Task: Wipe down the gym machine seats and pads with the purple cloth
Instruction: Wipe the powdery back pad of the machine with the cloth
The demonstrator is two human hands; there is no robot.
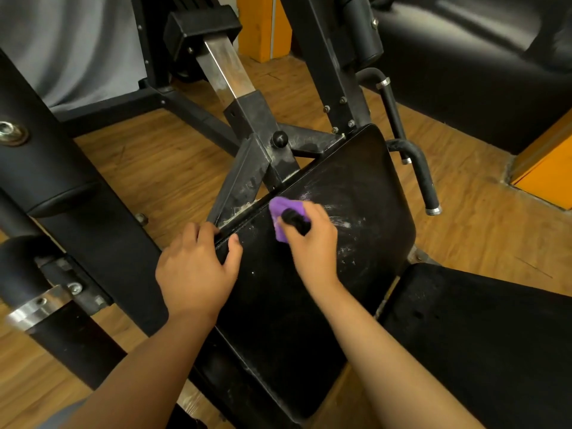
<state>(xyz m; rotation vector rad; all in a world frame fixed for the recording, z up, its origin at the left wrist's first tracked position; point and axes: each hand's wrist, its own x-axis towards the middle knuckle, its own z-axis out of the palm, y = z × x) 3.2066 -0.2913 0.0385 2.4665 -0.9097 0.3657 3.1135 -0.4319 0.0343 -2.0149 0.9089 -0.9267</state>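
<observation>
A black padded back pad (356, 193) of the gym machine slopes through the middle of the view, streaked with white smears near its upper half. My right hand (312, 239) grips the bunched purple cloth (283, 212) together with a small black object and holds the cloth against the pad. My left hand (198, 267) grips the pad's left edge, thumb on top of the surface. A second black seat pad (476, 335) lies at the lower right.
The dusty black steel frame (260, 144) with a knob and a chrome post rises behind the pad. Two black handles (424, 178) stick out at the right. A roller pad and lever arm (46, 168) stand at the left. Wooden floor all round.
</observation>
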